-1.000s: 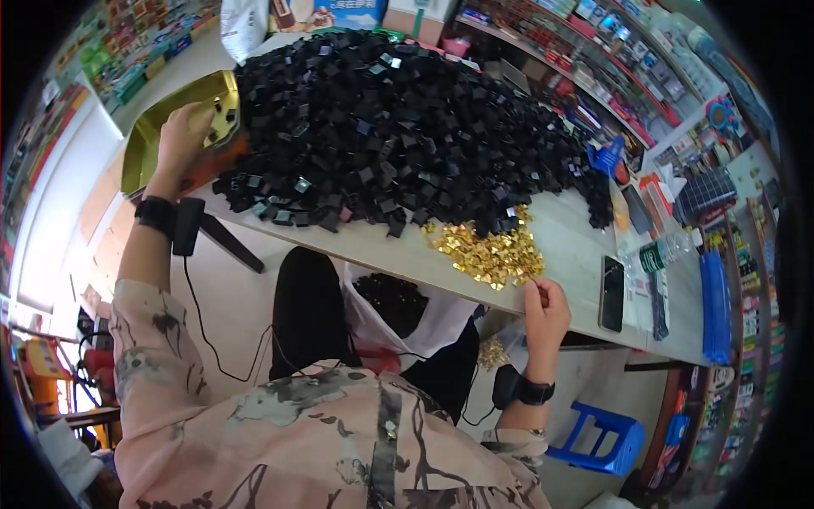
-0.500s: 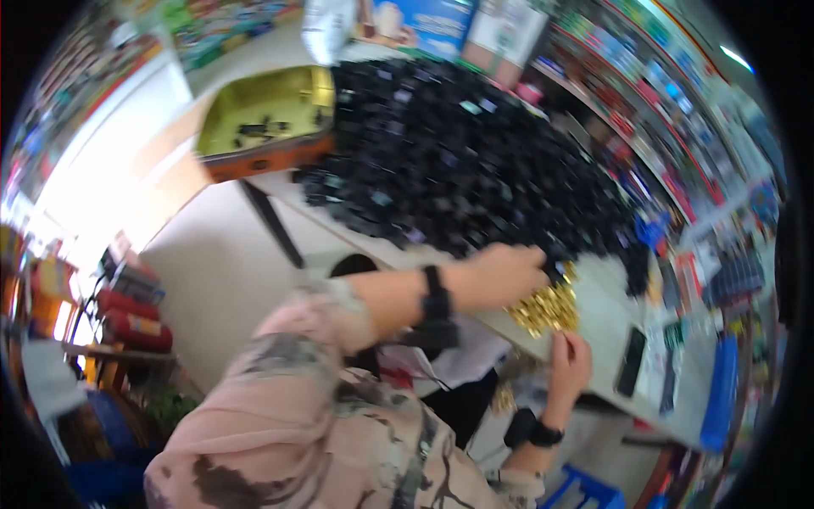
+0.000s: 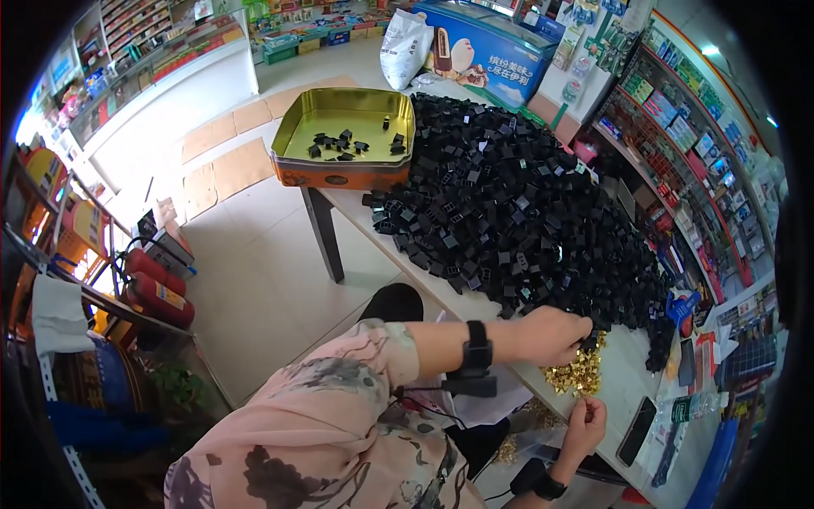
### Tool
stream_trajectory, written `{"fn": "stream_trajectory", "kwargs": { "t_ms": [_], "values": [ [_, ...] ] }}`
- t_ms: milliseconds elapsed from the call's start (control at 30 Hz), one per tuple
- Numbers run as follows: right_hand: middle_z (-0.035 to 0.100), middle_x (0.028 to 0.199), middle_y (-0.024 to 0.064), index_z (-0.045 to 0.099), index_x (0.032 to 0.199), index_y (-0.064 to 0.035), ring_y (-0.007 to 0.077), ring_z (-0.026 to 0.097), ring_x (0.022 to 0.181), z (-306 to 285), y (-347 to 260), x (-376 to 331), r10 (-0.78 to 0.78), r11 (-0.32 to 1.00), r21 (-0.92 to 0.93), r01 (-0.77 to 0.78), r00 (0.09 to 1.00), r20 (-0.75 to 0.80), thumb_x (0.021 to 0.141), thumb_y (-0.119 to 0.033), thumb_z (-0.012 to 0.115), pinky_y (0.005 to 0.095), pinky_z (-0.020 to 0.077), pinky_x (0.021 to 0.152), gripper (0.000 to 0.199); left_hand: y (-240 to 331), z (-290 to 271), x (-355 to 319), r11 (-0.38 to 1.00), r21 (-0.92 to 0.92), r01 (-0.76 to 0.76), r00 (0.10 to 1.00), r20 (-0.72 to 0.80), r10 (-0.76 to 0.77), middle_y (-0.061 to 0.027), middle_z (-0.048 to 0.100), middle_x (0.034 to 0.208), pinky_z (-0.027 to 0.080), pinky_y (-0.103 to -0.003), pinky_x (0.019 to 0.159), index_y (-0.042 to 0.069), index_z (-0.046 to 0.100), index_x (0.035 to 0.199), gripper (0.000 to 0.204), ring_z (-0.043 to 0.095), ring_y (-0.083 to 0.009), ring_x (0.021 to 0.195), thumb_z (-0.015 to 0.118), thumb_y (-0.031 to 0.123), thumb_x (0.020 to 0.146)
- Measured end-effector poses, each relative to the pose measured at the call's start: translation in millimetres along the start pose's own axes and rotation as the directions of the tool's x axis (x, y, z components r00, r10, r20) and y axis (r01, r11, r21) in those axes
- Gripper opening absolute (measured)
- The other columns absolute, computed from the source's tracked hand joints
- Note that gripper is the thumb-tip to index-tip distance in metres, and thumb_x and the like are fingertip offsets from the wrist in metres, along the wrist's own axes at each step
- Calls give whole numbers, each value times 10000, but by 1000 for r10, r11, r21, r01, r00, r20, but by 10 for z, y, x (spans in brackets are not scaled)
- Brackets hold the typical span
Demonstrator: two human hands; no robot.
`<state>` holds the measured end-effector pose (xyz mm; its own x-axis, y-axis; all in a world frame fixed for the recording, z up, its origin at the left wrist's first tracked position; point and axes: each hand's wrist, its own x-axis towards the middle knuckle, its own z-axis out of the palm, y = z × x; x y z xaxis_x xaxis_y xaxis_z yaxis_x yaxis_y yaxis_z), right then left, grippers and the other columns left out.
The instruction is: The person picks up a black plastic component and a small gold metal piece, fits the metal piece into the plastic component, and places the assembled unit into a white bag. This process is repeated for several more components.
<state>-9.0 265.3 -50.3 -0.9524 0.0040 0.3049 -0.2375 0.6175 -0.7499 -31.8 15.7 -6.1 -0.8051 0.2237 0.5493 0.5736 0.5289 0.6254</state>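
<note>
From far away, I see two red metal fire extinguishers (image 3: 161,301) on the left. Next comes an orange tin box with a shiny gold inside (image 3: 339,176), on the far left of the pale table (image 3: 623,360). A few small black plastic pieces (image 3: 345,136) lie in it. Right of it is a big heap of small black plastic pieces (image 3: 517,212). My left hand (image 3: 555,333) is at its near edge, fingers bent; I can't tell what they hold. Just beside is a small pile of shiny gold pieces (image 3: 578,373). My right hand (image 3: 585,428) is at its near side, fingers curled; I can't tell if they hold anything. Farther right lies a flat black phone (image 3: 638,431).
</note>
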Motion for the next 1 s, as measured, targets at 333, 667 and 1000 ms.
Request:
{"fn": "stream_trajectory", "kwargs": {
  "t_ms": [333,667,1000],
  "values": [
    [540,749,13,530,890,-43,67,502,612,345,-561,-234,118,724,665,-184,983,143,870,-63,561,173,396,535,42,81,223,-478,895,-424,-140,988,-4,152,-121,576,808,452,-385,590,61,555,1003,209,585,-287,692,571,95,798],
    [516,732,-4,529,910,-72,62,479,604,354,-635,-249,228,681,677,-280,959,167,925,-171,538,168,383,526,100,160,59,-474,806,-562,186,977,196,-88,-166,600,803,459,-404,631,43,544,1002,185,596,-336,721,539,147,848],
    [518,713,14,542,896,-74,88,495,623,425,-740,-327,355,559,737,-380,913,201,913,-174,553,206,396,523,102,63,186,-494,897,-436,71,994,101,-30,-136,629,876,498,-343,677,78,576,1083,234,630,-281,772,579,151,861]
  ]
}}
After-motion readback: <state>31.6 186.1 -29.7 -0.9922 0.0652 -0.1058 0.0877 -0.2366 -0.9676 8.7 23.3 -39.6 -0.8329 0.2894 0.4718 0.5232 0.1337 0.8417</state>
